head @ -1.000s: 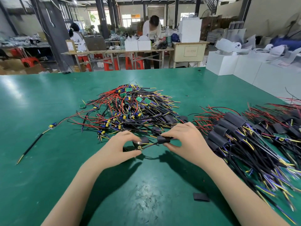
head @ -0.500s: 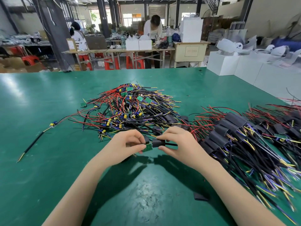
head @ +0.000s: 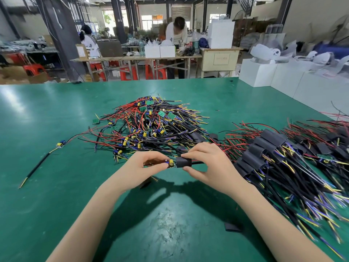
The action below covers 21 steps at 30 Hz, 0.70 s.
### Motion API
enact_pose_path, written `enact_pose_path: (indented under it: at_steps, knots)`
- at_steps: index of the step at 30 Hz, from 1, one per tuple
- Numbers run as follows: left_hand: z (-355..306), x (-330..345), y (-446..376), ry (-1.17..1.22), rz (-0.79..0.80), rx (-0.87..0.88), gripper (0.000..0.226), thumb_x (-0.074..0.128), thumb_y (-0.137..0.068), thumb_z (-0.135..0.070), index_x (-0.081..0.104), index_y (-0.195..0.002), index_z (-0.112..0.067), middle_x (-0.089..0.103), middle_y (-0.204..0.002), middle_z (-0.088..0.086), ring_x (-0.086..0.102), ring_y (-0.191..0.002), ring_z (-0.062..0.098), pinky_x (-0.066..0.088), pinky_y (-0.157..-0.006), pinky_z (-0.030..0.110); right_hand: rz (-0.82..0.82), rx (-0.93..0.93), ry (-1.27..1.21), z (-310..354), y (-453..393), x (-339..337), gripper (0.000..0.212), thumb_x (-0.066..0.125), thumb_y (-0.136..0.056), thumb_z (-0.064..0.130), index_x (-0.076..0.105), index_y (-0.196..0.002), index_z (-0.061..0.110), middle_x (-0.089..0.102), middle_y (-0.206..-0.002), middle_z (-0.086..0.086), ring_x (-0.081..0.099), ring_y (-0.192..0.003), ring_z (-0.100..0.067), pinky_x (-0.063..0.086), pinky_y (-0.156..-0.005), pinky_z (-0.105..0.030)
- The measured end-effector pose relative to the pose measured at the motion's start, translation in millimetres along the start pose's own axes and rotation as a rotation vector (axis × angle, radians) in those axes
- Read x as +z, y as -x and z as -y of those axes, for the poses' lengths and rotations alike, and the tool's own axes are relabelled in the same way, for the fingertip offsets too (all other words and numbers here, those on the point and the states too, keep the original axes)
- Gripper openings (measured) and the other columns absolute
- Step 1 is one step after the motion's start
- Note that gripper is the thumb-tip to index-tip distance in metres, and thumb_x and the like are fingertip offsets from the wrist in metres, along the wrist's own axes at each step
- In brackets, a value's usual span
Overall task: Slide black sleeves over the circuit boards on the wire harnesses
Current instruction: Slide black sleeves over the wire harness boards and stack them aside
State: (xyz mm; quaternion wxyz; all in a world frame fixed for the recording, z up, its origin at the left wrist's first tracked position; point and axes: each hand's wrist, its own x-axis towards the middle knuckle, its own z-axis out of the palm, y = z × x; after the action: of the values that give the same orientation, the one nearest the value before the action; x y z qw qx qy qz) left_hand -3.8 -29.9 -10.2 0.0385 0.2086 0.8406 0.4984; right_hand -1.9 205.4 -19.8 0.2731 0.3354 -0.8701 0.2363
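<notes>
1. One head-camera view looks down on a green table (head: 56, 214). Two bare hands meet just above it, near the middle.
2. The left hand (head: 143, 168) pinches a small circuit board (head: 171, 163) between thumb and fingertips. The right hand (head: 209, 165) pinches a black sleeve (head: 184, 162) from above and below. The sleeve's open end sits right at the board's edge, so most of the board is not yet covered.
3. Risk, as a judgement: the board's raised yellow and blue parts could catch the sleeve's mouth and stall the slide. Pushing harder might buckle the soft sleeve or strain the thin wires where they join the board.
4. Another risk: the pinch on the board is small, so it may slip or twist as the sleeve advances.
5. Materials: the sleeve looks like matte, flexible tubing, slightly flattened. The board is stiff and flat with bumpy components. The wires are thin, springy and smooth, in red, black, yellow and blue.
6. Behind the hands lies a tangled pile of unsleeved harnesses (head: 151, 125). To the right lies a pile of sleeved harnesses (head: 273, 154).
7. A loose sleeve (head: 232, 227) lies flat near the right forearm.
</notes>
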Motion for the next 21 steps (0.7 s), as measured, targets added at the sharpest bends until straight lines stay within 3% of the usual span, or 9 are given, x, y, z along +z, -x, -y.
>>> enact_pose_path:
  at_steps: [6,10,15,21]
  knots:
    - [2.6,-1.7,-1.2,0.006,-0.065,0.136,0.017,0.074,-0.084,-0.008,0.073,-0.098,-0.019,0.074,-0.093,-0.003,0.068,-0.085,0.011,0.051,-0.080,0.019,0.117,0.078,-0.164,0.8,0.0,-6.7,0.027,0.074,-0.082,0.030,0.072,-0.104,0.017,0.062,-0.089,0.007,0.057,-0.079,-0.009,0.049,-0.076,-0.034]
    - [2.1,-2.1,-1.7,0.005,-0.107,0.211,0.021,0.075,-0.082,-0.007,0.072,-0.098,-0.021,0.073,-0.095,-0.003,0.069,-0.088,0.019,0.054,-0.084,0.030,0.107,0.115,-0.249,2.6,-1.3,-8.9,0.024,0.076,-0.081,0.025,0.074,-0.103,0.015,0.058,-0.083,0.009,0.055,-0.075,-0.004,0.046,-0.075,-0.023]
    - [0.5,2.8,-2.3,0.058,-0.153,0.195,0.014,0.076,-0.080,-0.015,0.074,-0.092,-0.023,0.075,-0.092,-0.005,0.071,-0.087,0.013,0.054,-0.080,0.021,0.072,0.115,-0.255,8.6,-2.0,-7.3,0.026,0.078,-0.078,0.019,0.074,-0.103,0.012,0.062,-0.086,0.003,0.055,-0.077,-0.005,0.043,-0.076,-0.016]
    - [1.3,4.7,-2.7,0.005,-0.127,0.225,0.020,0.077,-0.080,-0.006,0.073,-0.094,-0.019,0.075,-0.091,-0.004,0.070,-0.082,0.013,0.054,-0.079,0.022,0.000,0.085,-0.250,16.8,-2.6,-3.1,0.021,0.078,-0.077,0.013,0.074,-0.097,0.010,0.063,-0.082,-0.002,0.057,-0.072,-0.010,0.049,-0.073,-0.027]
